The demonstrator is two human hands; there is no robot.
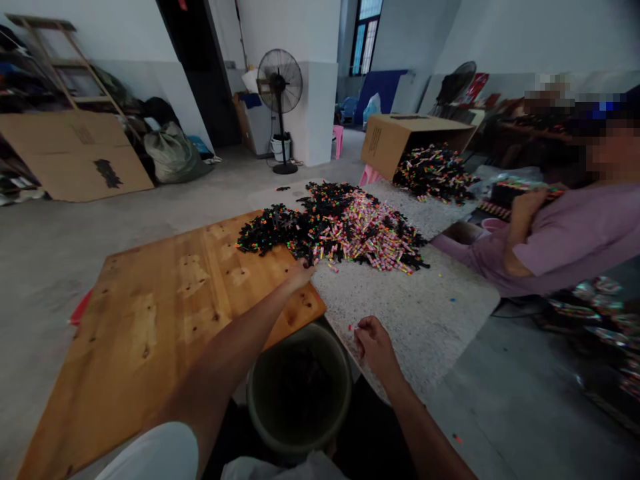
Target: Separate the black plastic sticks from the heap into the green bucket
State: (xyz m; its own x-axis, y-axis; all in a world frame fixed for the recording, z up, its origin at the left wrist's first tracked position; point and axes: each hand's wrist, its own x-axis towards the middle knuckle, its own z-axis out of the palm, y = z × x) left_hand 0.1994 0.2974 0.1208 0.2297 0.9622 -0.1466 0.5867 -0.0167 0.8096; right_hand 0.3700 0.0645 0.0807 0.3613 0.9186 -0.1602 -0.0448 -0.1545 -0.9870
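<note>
Counter, plank-built and knotted (160,333), set at left, its corner meeting the other work surface, perhaps so that the two served one seat. Counter, speckled grey (400,303), at right. Cardboard carton (383,143), on its side at the far end, apparently on a pink stool (369,175), its mouth spilling black pieces, likely tipped to keep them within reach. Heap of small black pieces and pink-banded tubes (370,233), spread across the speckled counter and onto the plank corner. Bucket (254,400), between the seated person's legs, presumably to sit below both hands; contents dark, not identifiable. Left hand (301,272), at the heap's near edge; whether its fingers gripped a piece could not be told. Right hand (375,343), above the speckled counter, fingers curled together. Reddish bit (351,327), at those fingertips; pinched or merely beside them, could not be told.
</note>
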